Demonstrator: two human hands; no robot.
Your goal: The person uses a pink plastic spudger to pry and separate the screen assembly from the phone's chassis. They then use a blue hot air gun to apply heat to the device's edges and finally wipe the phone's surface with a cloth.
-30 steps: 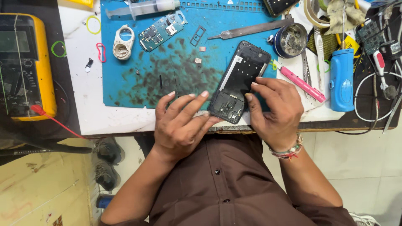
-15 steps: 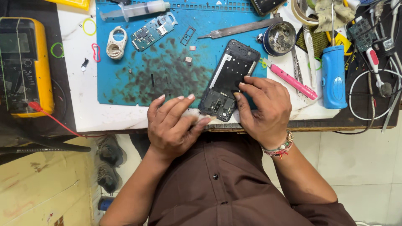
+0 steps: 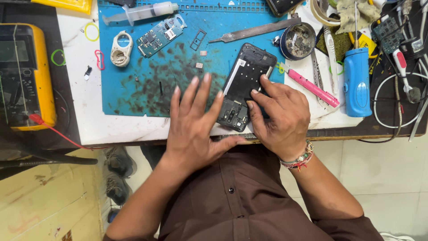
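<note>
A black opened phone body lies tilted on the blue work mat, its inner frame facing up. My right hand grips its right side near the lower end, fingers curled onto it. My left hand hovers flat beside the phone's left edge with fingers spread and holds nothing. A green circuit board and a white round part lie on the mat's upper left.
A yellow multimeter with a red lead sits at left. A syringe, metal file, round tin of parts, pink tool, blue cylinder and cables crowd the top and right.
My left hand has come off the phone's lower end and spread open beside it. My right hand keeps its grip on the phone.
</note>
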